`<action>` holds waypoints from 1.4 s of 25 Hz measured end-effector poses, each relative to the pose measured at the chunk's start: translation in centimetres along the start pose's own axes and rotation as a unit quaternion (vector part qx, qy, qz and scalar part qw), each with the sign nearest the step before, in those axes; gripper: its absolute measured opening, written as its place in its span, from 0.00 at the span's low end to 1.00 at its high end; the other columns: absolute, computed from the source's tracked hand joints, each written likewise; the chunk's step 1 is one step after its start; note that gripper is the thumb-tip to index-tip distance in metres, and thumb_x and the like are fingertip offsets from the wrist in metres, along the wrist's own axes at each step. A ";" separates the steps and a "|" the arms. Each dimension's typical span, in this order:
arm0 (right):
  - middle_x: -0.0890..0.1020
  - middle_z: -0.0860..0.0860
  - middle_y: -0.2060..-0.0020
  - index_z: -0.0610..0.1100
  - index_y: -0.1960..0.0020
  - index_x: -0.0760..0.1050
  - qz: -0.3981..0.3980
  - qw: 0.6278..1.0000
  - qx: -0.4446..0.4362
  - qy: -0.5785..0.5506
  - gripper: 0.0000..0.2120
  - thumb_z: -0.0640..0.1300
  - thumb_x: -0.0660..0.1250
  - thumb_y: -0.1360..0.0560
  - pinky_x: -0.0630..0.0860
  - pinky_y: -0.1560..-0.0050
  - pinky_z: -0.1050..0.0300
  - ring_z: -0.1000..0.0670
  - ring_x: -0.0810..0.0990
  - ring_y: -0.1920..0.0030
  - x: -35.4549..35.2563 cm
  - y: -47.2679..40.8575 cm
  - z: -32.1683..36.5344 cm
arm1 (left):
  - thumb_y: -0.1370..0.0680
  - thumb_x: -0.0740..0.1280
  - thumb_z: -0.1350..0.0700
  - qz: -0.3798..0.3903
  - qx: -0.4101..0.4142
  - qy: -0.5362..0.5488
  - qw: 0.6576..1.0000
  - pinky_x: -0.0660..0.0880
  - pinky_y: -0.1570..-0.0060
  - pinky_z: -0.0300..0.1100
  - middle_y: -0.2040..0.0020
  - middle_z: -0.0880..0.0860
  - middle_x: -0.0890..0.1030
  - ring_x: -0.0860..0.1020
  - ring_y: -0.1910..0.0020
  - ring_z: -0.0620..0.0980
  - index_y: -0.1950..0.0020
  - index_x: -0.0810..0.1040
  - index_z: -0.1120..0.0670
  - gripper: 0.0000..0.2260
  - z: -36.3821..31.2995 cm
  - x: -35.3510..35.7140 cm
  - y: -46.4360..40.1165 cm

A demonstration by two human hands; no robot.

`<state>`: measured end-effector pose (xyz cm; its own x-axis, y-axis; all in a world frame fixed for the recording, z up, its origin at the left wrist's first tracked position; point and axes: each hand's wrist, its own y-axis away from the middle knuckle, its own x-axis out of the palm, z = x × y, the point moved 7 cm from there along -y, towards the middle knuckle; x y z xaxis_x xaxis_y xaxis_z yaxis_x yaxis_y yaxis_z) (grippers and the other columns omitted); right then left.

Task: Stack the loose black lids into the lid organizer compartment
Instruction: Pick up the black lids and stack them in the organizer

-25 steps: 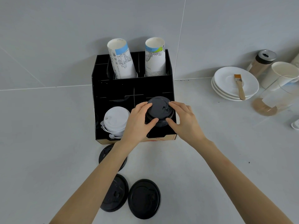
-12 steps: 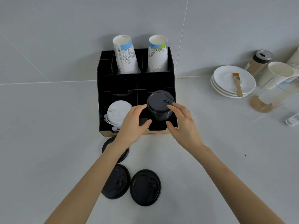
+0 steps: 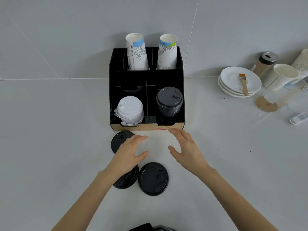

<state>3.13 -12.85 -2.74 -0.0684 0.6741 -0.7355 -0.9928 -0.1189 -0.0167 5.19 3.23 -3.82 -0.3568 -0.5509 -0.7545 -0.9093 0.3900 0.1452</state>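
Observation:
The black lid organizer (image 3: 128, 80) stands against the wall. A stack of black lids (image 3: 169, 102) fills its front right compartment, and a stack of white lids (image 3: 130, 109) fills the front left one. Three loose black lids lie on the counter in front: one (image 3: 118, 139) by the organizer's front edge, partly under my left hand, one (image 3: 128, 180) under my left wrist, and one (image 3: 153, 178) fully in view. My left hand (image 3: 129, 153) and my right hand (image 3: 187, 150) hover open and empty above the counter, just short of the organizer.
Two stacks of paper cups (image 3: 137, 52) stand in the organizer's back compartments. At the right are stacked white saucers (image 3: 233, 88) with a brush (image 3: 243, 84), a shaker jar (image 3: 265, 63), a white cup (image 3: 281, 75), a glass pitcher (image 3: 280, 95) and a small white device (image 3: 299, 118).
Both hands let go of the black lid stack in the front right compartment and drew back toward me, above the counter. The stack stays in the compartment.

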 end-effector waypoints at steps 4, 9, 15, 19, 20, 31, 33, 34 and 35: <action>0.67 0.48 0.32 0.45 0.32 0.59 0.055 0.998 -0.001 0.012 0.24 0.42 0.63 0.26 0.64 0.31 0.51 0.48 0.63 0.32 1.8 2.1 0.0 | 0.26 0.65 0.52 0.019 0.007 -0.038 0.999 0.61 0.34 0.45 0.33 0.50 0.68 0.65 0.34 0.50 0.33 0.63 0.51 0.22 0.5 0.9 2.0; 0.64 0.51 0.30 0.47 0.30 0.56 0.128 0.991 0.002 0.027 0.27 0.46 0.63 0.26 0.60 0.30 0.57 0.52 0.60 0.30 3.6 4.4 -0.4 | 0.26 0.65 0.48 0.055 0.022 -0.086 0.995 0.54 0.31 0.43 0.31 0.46 0.65 0.60 0.31 0.46 0.32 0.61 0.48 0.25 0.9 2.1 3.7; 0.63 0.51 0.30 0.48 0.30 0.55 0.177 0.984 -0.002 0.030 0.30 0.48 0.64 0.27 0.59 0.30 0.57 0.52 0.60 0.30 5.1 6.3 -0.5 | 0.40 0.50 0.33 0.130 0.047 -0.140 0.980 0.50 0.30 0.44 0.30 0.44 0.62 0.56 0.31 0.44 0.31 0.56 0.45 0.38 1.0 3.8 5.3; 0.63 0.52 0.30 0.48 0.30 0.54 0.190 0.981 -0.006 0.034 0.30 0.47 0.64 0.27 0.59 0.29 0.57 0.52 0.60 0.30 6.0 6.8 -0.5 | 0.40 0.48 0.33 0.131 0.061 -0.163 0.976 0.46 0.32 0.40 0.30 0.44 0.61 0.56 0.31 0.45 0.30 0.55 0.46 0.39 1.5 4.5 5.8; 0.63 0.52 0.30 0.48 0.30 0.54 0.188 0.982 -0.004 0.033 0.30 0.47 0.64 0.27 0.59 0.29 0.57 0.52 0.61 0.31 6.1 6.8 -0.5 | 0.40 0.48 0.33 0.127 0.066 -0.169 0.975 0.45 0.33 0.39 0.30 0.45 0.60 0.56 0.31 0.46 0.30 0.55 0.46 0.39 1.6 4.7 5.8; 0.65 0.51 0.31 0.46 0.31 0.58 0.145 0.989 0.004 -0.012 0.27 0.42 0.63 0.27 0.62 0.31 0.60 0.51 0.65 0.32 6.1 6.7 -0.3 | 0.36 0.56 0.39 0.058 0.079 -0.183 0.978 0.63 0.38 0.50 0.40 0.52 0.76 0.75 0.42 0.52 0.36 0.65 0.49 0.30 1.5 5.3 6.1; 0.66 0.52 0.31 0.46 0.31 0.59 0.135 0.990 0.003 -0.030 0.26 0.41 0.64 0.27 0.60 0.34 0.66 0.52 0.65 0.33 5.8 6.7 -0.1 | 0.37 0.52 0.37 0.075 0.074 -0.161 0.981 0.56 0.33 0.46 0.34 0.51 0.69 0.68 0.36 0.51 0.32 0.62 0.50 0.35 1.1 5.0 5.8; 0.66 0.52 0.32 0.46 0.32 0.60 0.128 0.991 0.004 -0.040 0.26 0.41 0.64 0.28 0.58 0.35 0.70 0.53 0.66 0.33 5.5 6.6 -0.1 | 0.38 0.51 0.36 0.087 0.065 -0.146 0.983 0.51 0.34 0.43 0.32 0.49 0.66 0.64 0.34 0.50 0.31 0.59 0.49 0.37 1.1 4.8 5.6; 0.67 0.52 0.32 0.46 0.32 0.60 0.120 0.992 0.006 -0.048 0.26 0.41 0.65 0.28 0.56 0.37 0.75 0.55 0.66 0.34 5.2 6.5 -0.1 | 0.38 0.49 0.35 0.091 0.060 -0.136 0.985 0.50 0.34 0.41 0.31 0.49 0.64 0.62 0.33 0.49 0.30 0.58 0.49 0.38 1.0 4.6 5.4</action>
<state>-3.65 -10.17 -6.71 -0.3118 0.6930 -0.6501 -0.9476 -0.2768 0.1594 -1.11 3.53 -7.12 -0.4263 -0.2518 -0.8688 -0.7979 0.5571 0.2300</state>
